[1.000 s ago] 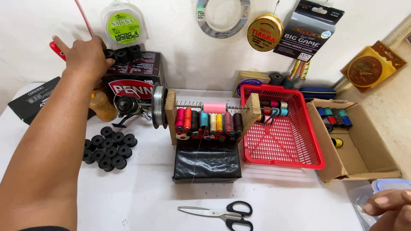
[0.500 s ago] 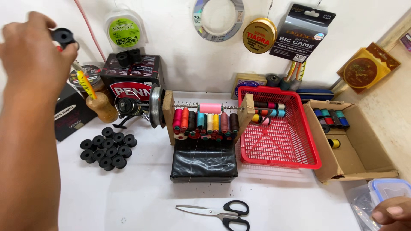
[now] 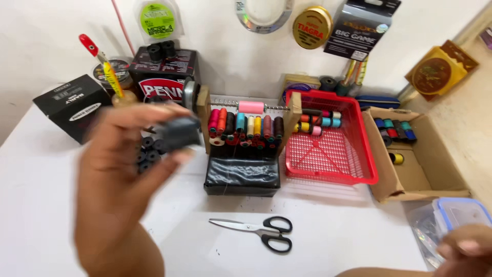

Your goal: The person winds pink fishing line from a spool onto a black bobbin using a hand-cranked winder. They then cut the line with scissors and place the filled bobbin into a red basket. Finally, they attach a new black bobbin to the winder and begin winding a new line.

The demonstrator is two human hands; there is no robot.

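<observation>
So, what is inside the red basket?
The red basket holds a few thread spools at its back; the rest shows bare mesh. The wooden post covers its back-left corner.

Left hand [image 3: 128, 169] swung down from wall to mid-table, carrying black spool [image 3: 178, 133] (blurred); view shifted slightly.

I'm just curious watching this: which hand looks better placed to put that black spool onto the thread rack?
Probably the left. The left hand already holds the black spool beside the thread rack, while the right hand sits low at the frame's corner by a plastic container.
</observation>
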